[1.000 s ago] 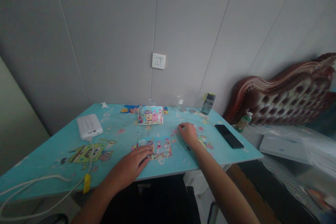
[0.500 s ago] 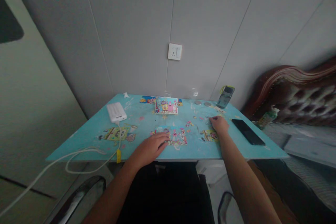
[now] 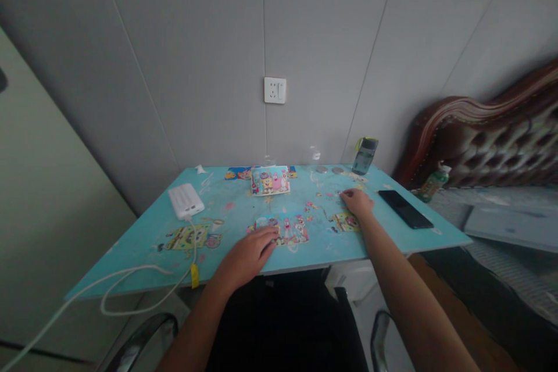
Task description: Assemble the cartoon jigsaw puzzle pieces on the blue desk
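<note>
My left hand (image 3: 247,254) lies with its fingers stretched out over the left part of a colourful cartoon jigsaw puzzle (image 3: 296,230) near the table's front edge. The fingers cover some of that picture. Farther right, my right hand (image 3: 358,202) rests on the table with thumb and fingertips pinched together; whatever is between them is too small to make out. Small loose puzzle pieces (image 3: 310,207) are scattered between the two hands. Behind the puzzle, a card with a cartoon picture (image 3: 271,181) is propped up, facing me.
On the blue patterned table (image 3: 244,209) a white power bank (image 3: 186,201) with a cable sits at left. A black phone (image 3: 405,209) lies at right. Toward the back right are a dark water bottle (image 3: 365,156) and round lids (image 3: 321,169). A green bottle (image 3: 434,182) stands beyond the table.
The view has shifted slightly, so the table appears a little further left. Both hands stay in nearly the same places on the table, the right one still pinched.
</note>
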